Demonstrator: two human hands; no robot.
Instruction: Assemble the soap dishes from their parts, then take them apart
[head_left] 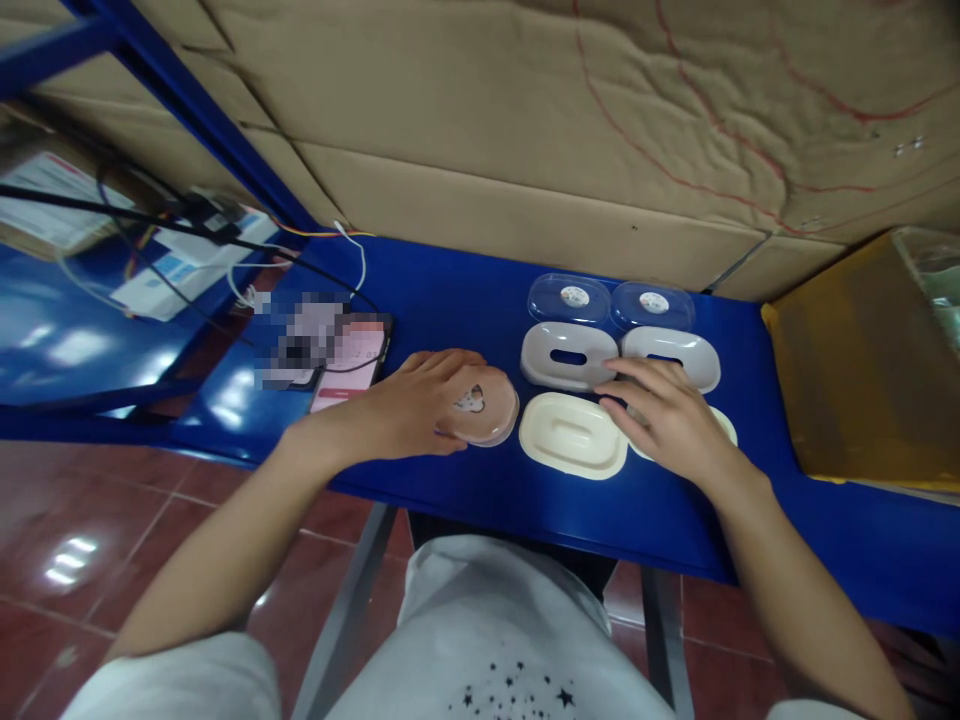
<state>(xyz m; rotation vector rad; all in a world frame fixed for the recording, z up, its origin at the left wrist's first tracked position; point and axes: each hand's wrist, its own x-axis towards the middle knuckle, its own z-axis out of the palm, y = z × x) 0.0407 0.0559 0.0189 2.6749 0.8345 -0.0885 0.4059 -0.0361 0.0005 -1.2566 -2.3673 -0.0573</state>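
My left hand point(420, 405) rests on a pink oval soap-dish lid point(491, 405) printed with a small cartoon figure, its fingers curled round the lid's near edge on the blue table point(450, 300). My right hand point(664, 415) lies flat with fingers stretched over a cream oval tray point(724, 425), mostly hidden beneath it, fingertips reaching toward the grey slotted inserts. A second cream oval tray point(574, 435) sits between my hands. Behind it are two grey inserts point(566, 355) point(675, 355) and two clear lids point(568, 298) point(652, 303).
A phone with a pink screen point(352, 365) lies left of my left hand, with cables point(225, 230) and papers point(187, 265) further left. A yellow bag point(862, 370) stands at the right. Cardboard point(525, 120) lines the wall behind the table.
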